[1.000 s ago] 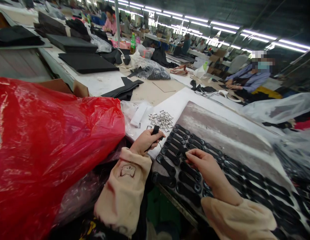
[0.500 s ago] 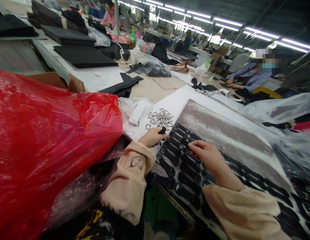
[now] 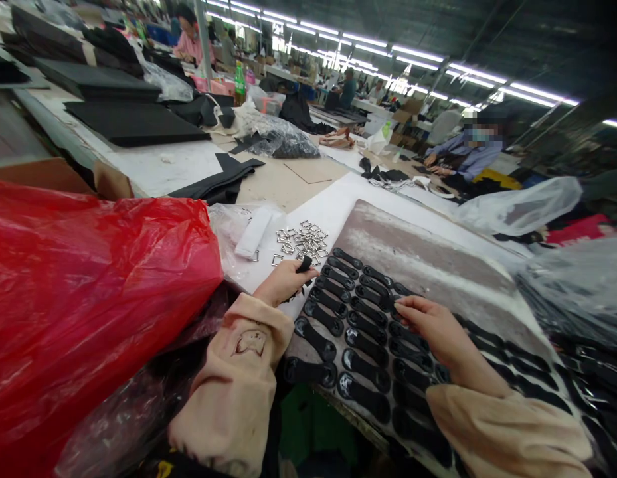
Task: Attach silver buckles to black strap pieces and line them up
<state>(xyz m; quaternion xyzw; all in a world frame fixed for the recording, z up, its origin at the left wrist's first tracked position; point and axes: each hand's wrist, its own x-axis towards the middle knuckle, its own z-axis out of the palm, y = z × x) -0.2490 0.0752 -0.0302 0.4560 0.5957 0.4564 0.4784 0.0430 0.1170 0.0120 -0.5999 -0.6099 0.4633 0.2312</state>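
Observation:
My left hand [image 3: 282, 281] is closed on a small black strap [image 3: 304, 264], whose end stands up past the fingers; more dark pieces show under the fingertips. It hovers beside a pile of silver rectangular metal buckles [image 3: 308, 240]. To the right, my right hand [image 3: 430, 324] pinches the near end of a black strap tab [image 3: 375, 289], low over the board; the fingers partly hide it. Rows of black tabs with rounded, glossy ends [image 3: 365, 364] lie on the grey-brown board [image 3: 388, 232] under and around this hand.
A big red plastic bag [image 3: 99, 292] bulges at the left. Behind the buckles lie clear plastic with a white block [image 3: 254, 232] and black fabric strips [image 3: 223, 179]. Clear bags [image 3: 517, 206] stand at the right. A co-worker in blue [image 3: 470, 153] sits across the table.
The view has swung slightly to the right. My right hand has shifted along the rows and brought its strap down among the tabs. My left hand keeps its strap by the buckles.

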